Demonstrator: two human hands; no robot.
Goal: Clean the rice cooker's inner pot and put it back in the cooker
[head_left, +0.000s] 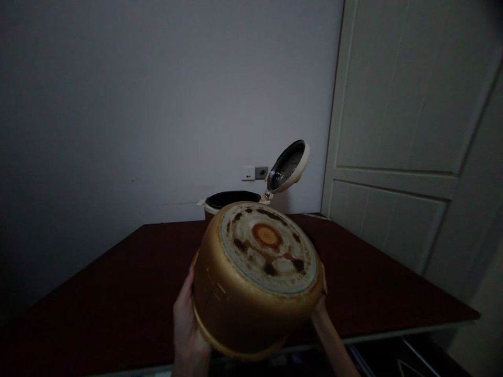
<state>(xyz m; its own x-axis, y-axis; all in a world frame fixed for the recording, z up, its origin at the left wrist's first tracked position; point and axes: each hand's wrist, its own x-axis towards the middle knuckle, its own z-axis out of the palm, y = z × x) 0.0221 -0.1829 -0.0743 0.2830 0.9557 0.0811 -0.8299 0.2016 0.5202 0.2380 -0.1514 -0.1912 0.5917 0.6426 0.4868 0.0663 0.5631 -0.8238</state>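
A gold-coloured rice cooker inner pot (243, 303) is held up between both my hands, tilted so that its stained, scorched underside faces me. Its rim points down and away, and the inside is hidden. My left hand (189, 324) grips the pot's left side near the rim. On the far right side, my right hand (320, 298) holds the pot, with most of its fingers hidden behind it. Behind the pot stands a rice cooker (211, 210), its lid (293, 166) raised and leaning to the right; a dark opening shows at its top.
A dark red table (129, 293) spreads beneath the pot and cooker. Wall sockets (254, 173) sit behind the cooker on the pale wall. To the right rises a white panelled door (393, 115). Dark items (401, 356) lie below the table's front edge.
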